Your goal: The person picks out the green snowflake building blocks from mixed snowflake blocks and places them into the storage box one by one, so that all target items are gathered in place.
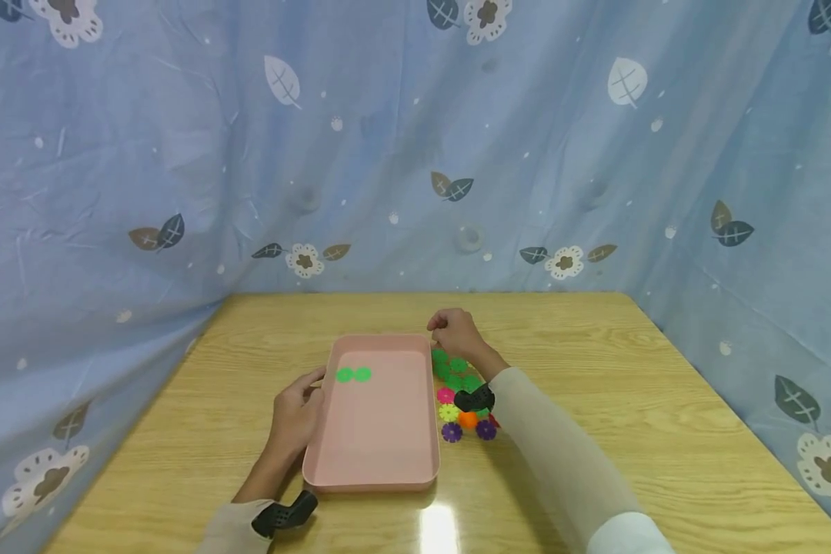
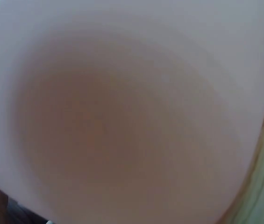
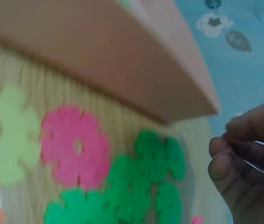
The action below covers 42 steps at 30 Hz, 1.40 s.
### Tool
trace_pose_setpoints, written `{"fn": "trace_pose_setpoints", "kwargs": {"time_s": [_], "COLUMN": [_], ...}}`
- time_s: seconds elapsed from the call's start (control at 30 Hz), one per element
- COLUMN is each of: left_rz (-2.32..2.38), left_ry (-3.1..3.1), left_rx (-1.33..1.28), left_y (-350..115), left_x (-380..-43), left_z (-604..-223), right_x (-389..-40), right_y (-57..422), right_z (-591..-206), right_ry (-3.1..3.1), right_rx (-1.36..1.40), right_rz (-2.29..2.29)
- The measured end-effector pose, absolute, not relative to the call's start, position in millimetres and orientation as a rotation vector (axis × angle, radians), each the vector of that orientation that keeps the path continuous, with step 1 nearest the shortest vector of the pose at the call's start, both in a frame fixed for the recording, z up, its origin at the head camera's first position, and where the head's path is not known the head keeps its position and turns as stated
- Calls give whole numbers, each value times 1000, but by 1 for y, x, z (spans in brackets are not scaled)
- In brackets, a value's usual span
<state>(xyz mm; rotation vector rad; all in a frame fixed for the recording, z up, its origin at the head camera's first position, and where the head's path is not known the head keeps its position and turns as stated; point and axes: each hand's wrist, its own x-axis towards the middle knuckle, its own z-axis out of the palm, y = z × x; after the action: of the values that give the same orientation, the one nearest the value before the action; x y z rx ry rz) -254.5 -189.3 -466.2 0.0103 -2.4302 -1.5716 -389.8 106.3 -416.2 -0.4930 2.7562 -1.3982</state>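
A pink rectangular tray (image 1: 374, 438) lies on the table, with two green flower-shaped plastic pieces (image 1: 354, 375) near its far left corner. Against the tray's left side rests my left hand (image 1: 296, 412), fingers extended along the outside of the rim. In the left wrist view the tray's wall (image 2: 122, 116) fills nearly everything, so the hand is hidden there. Just past the tray's far right corner, my right hand (image 1: 457, 332) hovers with curled fingers. Its thumb and fingertips (image 3: 220, 165) meet in the right wrist view; no piece shows between them.
Right of the tray lie several green flower pieces (image 3: 129, 186), a pink one (image 3: 75, 147), a yellow one (image 1: 448, 412), an orange one (image 1: 468, 420) and purple ones (image 1: 452, 432). The right forearm hides part of this pile. A blue patterned curtain (image 1: 388, 154) hangs behind the table.
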Motion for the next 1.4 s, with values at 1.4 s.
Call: {"fn": "trace_pose_setpoints", "kwargs": {"time_s": [1.4], "left_rz": [-1638], "left_ry": [-2465], "left_rx": [-70], "left_y": [-197], "left_x": [-259], "left_z": [-472], "right_x": [-392], "right_y": [95], "right_z": [-414], "right_ry": [3037], "right_rx": [-639], "right_rz": [-1316]}}
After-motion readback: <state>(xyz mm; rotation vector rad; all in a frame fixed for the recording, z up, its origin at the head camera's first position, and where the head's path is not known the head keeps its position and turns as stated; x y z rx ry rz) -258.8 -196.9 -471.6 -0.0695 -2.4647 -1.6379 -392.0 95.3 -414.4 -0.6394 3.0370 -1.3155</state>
